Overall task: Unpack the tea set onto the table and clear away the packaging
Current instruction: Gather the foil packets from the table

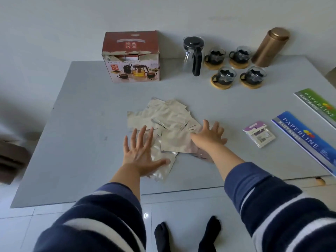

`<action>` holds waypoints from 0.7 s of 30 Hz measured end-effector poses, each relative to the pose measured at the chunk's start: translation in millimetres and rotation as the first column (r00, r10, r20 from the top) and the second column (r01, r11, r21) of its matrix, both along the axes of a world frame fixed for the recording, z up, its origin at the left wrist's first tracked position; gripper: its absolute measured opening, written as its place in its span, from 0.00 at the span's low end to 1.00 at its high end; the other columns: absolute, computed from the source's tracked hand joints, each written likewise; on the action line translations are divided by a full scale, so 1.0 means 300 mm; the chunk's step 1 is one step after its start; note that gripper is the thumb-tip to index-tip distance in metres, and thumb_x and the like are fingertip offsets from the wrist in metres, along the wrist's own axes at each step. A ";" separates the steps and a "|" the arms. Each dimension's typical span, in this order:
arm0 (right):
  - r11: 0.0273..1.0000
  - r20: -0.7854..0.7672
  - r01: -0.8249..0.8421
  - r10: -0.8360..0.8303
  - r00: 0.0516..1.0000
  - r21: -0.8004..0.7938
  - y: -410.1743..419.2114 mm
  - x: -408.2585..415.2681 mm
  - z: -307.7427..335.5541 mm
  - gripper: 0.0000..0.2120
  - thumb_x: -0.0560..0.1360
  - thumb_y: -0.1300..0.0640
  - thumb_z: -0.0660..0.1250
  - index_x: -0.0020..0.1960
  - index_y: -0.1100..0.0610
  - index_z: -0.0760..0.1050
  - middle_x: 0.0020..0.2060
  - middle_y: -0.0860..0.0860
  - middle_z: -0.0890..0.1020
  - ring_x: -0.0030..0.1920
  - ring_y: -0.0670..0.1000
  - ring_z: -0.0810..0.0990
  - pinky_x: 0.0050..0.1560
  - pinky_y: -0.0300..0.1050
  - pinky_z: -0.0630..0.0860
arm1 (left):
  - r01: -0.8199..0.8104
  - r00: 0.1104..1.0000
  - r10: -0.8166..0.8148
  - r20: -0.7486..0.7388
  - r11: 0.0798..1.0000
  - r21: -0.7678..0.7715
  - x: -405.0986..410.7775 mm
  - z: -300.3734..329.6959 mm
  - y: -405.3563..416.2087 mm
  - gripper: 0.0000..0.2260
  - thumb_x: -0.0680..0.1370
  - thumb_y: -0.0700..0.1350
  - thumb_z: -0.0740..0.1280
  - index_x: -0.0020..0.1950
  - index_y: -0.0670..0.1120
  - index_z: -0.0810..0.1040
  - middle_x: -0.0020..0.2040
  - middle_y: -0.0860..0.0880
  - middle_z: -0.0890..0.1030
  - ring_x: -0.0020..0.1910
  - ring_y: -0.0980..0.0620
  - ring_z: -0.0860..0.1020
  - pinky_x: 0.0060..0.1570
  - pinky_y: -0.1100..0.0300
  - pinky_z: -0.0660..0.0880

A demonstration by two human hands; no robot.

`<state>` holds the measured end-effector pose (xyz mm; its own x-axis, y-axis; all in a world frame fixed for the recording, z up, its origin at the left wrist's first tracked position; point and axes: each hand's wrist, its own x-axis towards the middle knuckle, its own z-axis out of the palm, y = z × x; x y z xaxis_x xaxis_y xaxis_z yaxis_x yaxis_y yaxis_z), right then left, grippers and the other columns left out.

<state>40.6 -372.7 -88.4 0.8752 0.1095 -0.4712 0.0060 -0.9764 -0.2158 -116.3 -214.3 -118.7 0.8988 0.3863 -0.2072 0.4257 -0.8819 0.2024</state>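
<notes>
A heap of clear plastic packing bags lies in the middle of the grey table. My left hand rests flat with fingers spread on the near left bags. My right hand lies flat, fingers apart, on the right side of the heap. The red tea-set box stands at the back, its top torn. To its right stand the glass teapot with a black lid and handle, and several glass cups on round wooden coasters.
A tall gold canister stands at the back right. Two Paperline receipt books, one blue and one green, lie along the right edge. A small sachet sits left of them. My socked feet show below the table's front edge.
</notes>
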 end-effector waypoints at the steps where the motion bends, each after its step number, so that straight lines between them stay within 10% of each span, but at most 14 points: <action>1: 0.999 -0.028 0.026 -0.027 0.999 -0.018 0.007 -0.017 -0.006 0.35 0.74 0.42 0.56 0.76 0.44 0.45 0.77 0.55 0.43 0.76 0.59 0.43 0.72 0.65 0.50 | 0.018 1.000 -0.017 -0.019 0.999 0.032 -0.020 -0.021 -0.010 0.52 0.63 0.80 0.49 0.75 0.56 0.29 0.77 0.54 0.32 0.76 0.47 0.31 0.73 0.40 0.34; 5: 0.994 -0.051 0.085 -0.082 0.995 0.061 0.094 -0.056 -0.011 0.36 0.75 0.52 0.57 0.77 0.45 0.40 0.77 0.56 0.37 0.76 0.60 0.36 0.71 0.69 0.42 | -0.042 0.999 0.039 0.030 0.995 0.086 0.017 -0.053 0.013 0.49 0.65 0.78 0.45 0.76 0.54 0.30 0.77 0.53 0.32 0.76 0.46 0.30 0.73 0.39 0.34; 9: 0.925 -0.011 0.135 -0.140 0.990 0.356 0.201 -0.037 0.005 0.30 0.71 0.62 0.57 0.72 0.51 0.58 0.75 0.57 0.54 0.76 0.59 0.50 0.73 0.64 0.51 | -0.010 0.994 0.005 0.105 0.999 0.050 0.104 -0.044 0.050 0.46 0.67 0.76 0.46 0.77 0.54 0.32 0.79 0.53 0.36 0.77 0.44 0.33 0.72 0.37 0.35; 13: 0.814 -0.083 0.214 -0.201 0.976 0.539 0.304 0.014 0.038 0.25 0.72 0.63 0.55 0.68 0.52 0.63 0.68 0.56 0.62 0.68 0.61 0.65 0.68 0.58 0.66 | -0.044 0.977 0.049 0.207 0.999 -0.030 0.127 -0.034 0.026 0.39 0.70 0.65 0.42 0.74 0.48 0.66 0.80 0.52 0.44 0.78 0.45 0.40 0.73 0.36 0.39; 21: 0.904 -0.109 -0.413 0.424 0.899 0.113 0.506 0.197 0.103 0.47 0.70 0.58 0.69 0.76 0.44 0.40 0.76 0.56 0.35 0.76 0.60 0.35 0.73 0.67 0.48 | -0.302 0.554 0.604 0.573 0.787 -0.538 0.111 -0.045 0.017 0.31 0.75 0.54 0.45 0.74 0.40 0.62 0.73 0.44 0.67 0.74 0.41 0.61 0.74 0.41 0.53</action>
<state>99.6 -220.9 -57.5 0.6724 0.4970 -0.5486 0.3771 -0.8677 -0.3239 -83.2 -209.1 -132.0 0.5424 0.8207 0.1793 0.3449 -0.4122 0.8433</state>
